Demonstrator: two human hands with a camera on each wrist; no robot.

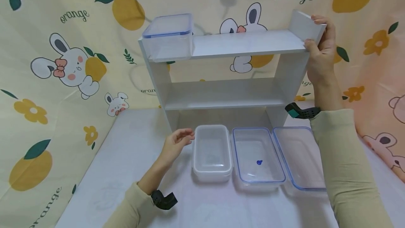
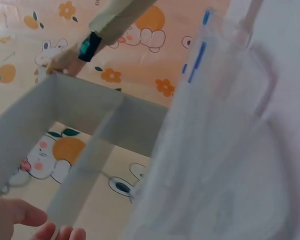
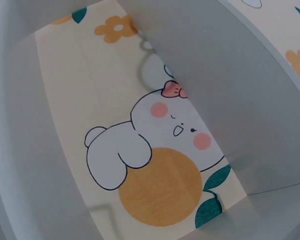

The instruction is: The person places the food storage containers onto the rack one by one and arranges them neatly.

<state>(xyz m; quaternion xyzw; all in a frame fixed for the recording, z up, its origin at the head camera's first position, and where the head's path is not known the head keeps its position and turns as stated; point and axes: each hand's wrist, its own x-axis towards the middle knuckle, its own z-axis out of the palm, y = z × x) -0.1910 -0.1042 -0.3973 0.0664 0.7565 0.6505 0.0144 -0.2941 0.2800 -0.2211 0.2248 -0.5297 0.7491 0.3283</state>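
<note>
One right hand (image 1: 322, 50) grips the white shelf (image 1: 227, 92), maybe to steady it; the loose left hand (image 1: 176, 146) is beside a cloudy box (image 1: 212, 150).

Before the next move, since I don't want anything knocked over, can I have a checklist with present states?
1. Right grip on raised end panel of shelf unit: ok.
2. Left grip empty: ok.
3. Left grip clear of frosted container: cannot tell; they look almost touching.
4. Clear box fully on top board: cannot tell; its front is at the edge.
5. Space before shelf unit free: not ok; frosted container and blue-rimmed container stand there.
</note>
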